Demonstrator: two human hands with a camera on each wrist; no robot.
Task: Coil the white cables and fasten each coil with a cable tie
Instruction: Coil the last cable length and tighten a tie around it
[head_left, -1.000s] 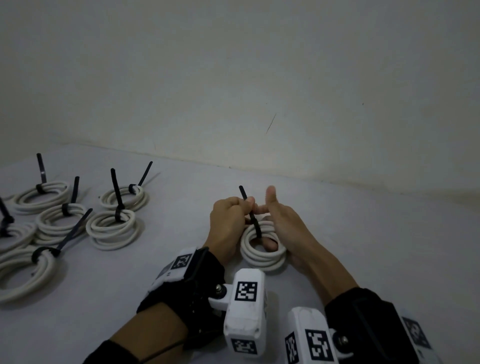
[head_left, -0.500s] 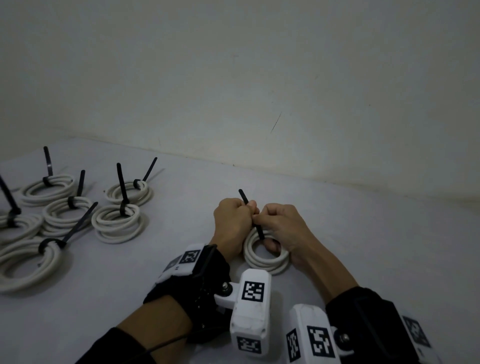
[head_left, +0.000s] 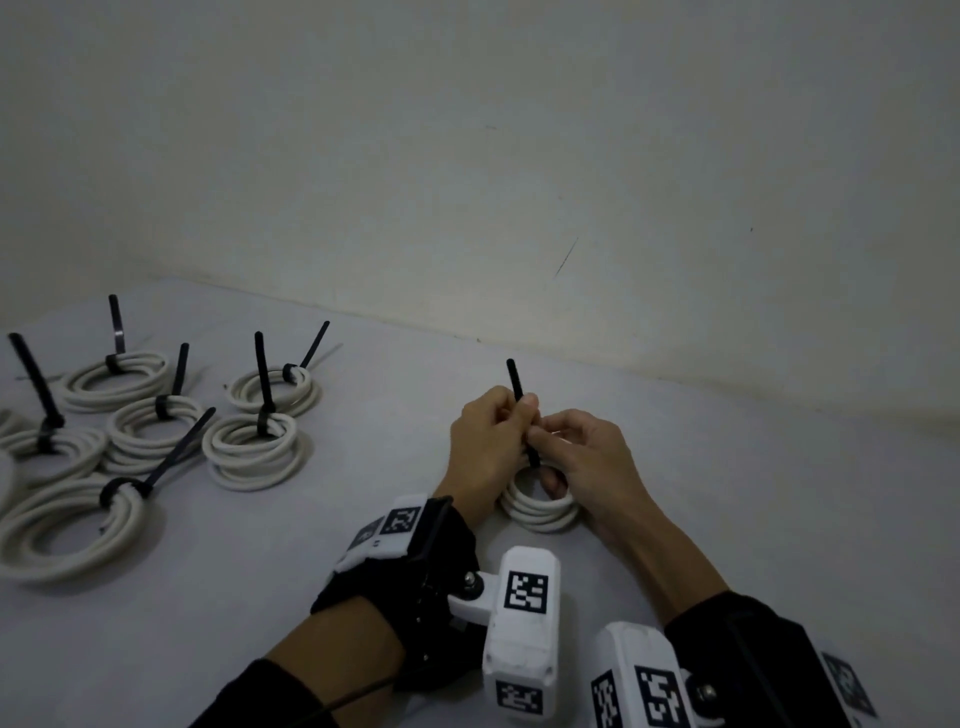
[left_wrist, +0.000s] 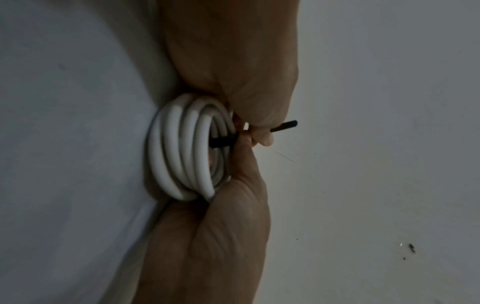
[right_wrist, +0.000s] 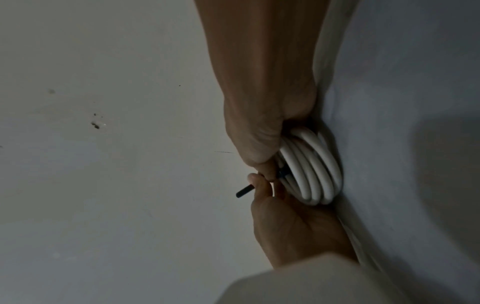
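A small coil of white cable (head_left: 540, 514) lies on the grey table between my hands. A black cable tie (head_left: 513, 376) is looped round the coil's far side, and its tail stands up above my fingers. My left hand (head_left: 519, 408) pinches the tail just below its free end. My right hand (head_left: 540, 436) pinches the tie lower down, close to the coil, with its lower fingers curled at the coil's hole. The left wrist view shows the coil (left_wrist: 182, 148), the tie (left_wrist: 284, 125), my left hand (left_wrist: 259, 125) and my right hand (left_wrist: 242, 156). The right wrist view shows the coil (right_wrist: 311, 168) and the tie's tip (right_wrist: 244, 191).
Several tied white coils with black tie tails sticking up lie at the left, among them one (head_left: 249, 452) nearest my hands and a larger one (head_left: 67, 525) at the front left. A pale wall (head_left: 519, 156) closes the table's far edge.
My right thumb, raised a second ago, has folded down onto the tie. Both hands stay at the coil, and a little more of the tie's tail shows above my left fingers.
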